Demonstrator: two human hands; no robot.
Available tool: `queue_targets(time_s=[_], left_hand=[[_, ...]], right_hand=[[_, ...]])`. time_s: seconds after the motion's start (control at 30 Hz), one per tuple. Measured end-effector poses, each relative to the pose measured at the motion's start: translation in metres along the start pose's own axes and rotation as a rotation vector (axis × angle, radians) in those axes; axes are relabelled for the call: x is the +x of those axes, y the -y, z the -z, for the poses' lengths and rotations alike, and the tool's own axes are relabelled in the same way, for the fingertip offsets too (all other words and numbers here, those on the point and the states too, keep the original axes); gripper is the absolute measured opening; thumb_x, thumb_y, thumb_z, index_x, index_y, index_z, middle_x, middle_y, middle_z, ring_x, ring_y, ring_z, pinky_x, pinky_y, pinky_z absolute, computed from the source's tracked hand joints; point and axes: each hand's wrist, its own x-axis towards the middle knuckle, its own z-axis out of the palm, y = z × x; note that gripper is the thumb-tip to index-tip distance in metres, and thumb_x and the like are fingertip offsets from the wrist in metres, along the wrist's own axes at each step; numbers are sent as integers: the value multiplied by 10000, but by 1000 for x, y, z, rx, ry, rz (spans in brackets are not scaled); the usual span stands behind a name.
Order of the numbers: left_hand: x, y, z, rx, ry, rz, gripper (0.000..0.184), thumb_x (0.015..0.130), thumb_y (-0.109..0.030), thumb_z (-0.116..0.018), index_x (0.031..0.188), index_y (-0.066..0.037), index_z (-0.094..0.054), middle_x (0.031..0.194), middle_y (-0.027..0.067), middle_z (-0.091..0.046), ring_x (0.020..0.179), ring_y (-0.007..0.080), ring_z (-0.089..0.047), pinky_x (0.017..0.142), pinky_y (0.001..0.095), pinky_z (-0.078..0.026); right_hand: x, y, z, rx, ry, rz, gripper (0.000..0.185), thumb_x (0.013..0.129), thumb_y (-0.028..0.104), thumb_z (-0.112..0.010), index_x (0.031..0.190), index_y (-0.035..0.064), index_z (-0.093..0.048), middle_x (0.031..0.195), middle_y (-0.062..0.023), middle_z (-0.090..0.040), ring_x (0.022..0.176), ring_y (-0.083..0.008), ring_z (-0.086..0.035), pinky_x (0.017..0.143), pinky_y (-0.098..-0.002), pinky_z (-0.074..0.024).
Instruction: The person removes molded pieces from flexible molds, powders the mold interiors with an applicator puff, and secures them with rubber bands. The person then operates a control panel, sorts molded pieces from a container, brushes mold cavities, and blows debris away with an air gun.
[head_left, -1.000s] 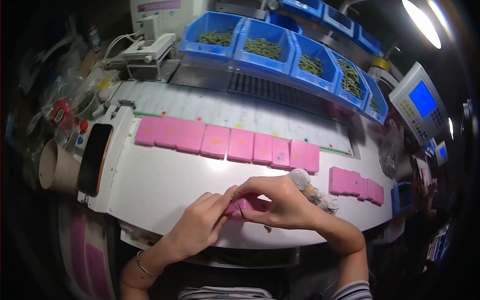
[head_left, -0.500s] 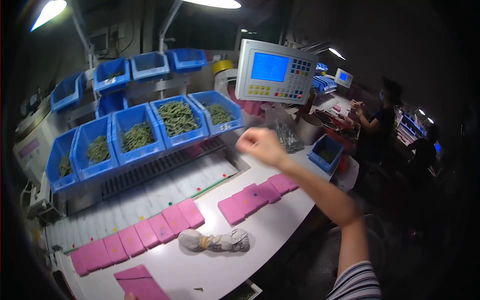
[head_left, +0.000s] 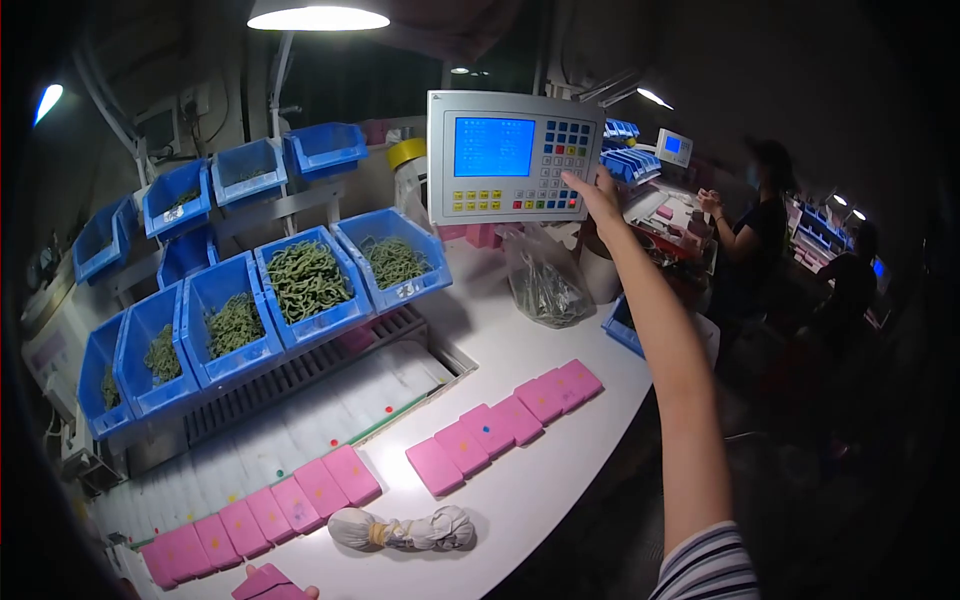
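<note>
My right hand (head_left: 597, 200) reaches up to a grey control panel (head_left: 515, 157) with a lit blue screen. One fingertip is on or right at its keypad, and the hand holds nothing. At the bottom edge, my left hand (head_left: 311, 592) grips a pink rubber mold (head_left: 268, 584); most of that hand is out of frame. Close by lies a tied white cloth bundle (head_left: 405, 530). A row of pink molds (head_left: 270, 514) runs along the left side of the white table, and a second row of pink molds (head_left: 505, 424) lies to the right.
Blue bins (head_left: 310, 280) with green pieces hang over a slatted rack. Smaller blue bins (head_left: 250, 172) sit above them. A clear plastic bag (head_left: 545, 280) stands at the back of the white table (head_left: 540, 475). A co-worker (head_left: 765, 220) is at another bench to the right.
My right hand has moved up and right to the keypad. The pink mold in my left hand is now lower and tilted, showing less. The camera view has turned to the right.
</note>
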Motion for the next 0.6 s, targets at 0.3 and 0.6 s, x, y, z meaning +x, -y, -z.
queue_targets(time_s=[0.3,0.6], left_hand=[[2,5,7,-70,139,154,826,811,-555,-512,1406,-71,-205,1308,252,-394,1107,457,-434,713,530,-489],[7,9,-10,22,28,236,817,768,-598,-524,1331,-36,-337,1184,231,-490,992,409,-483,663,455,-439]], right_hand=[[-10,25,-8,267,-22,-140,564,704,208,-743,1170,38,-474,1081,-107,-592,997,-205,-567,871,-327,-438],[-16,30,-12,159,-22,-94,651,691,246,-764,1187,16,-410,1131,-123,-553,1050,-212,-535,910,-336,-414]])
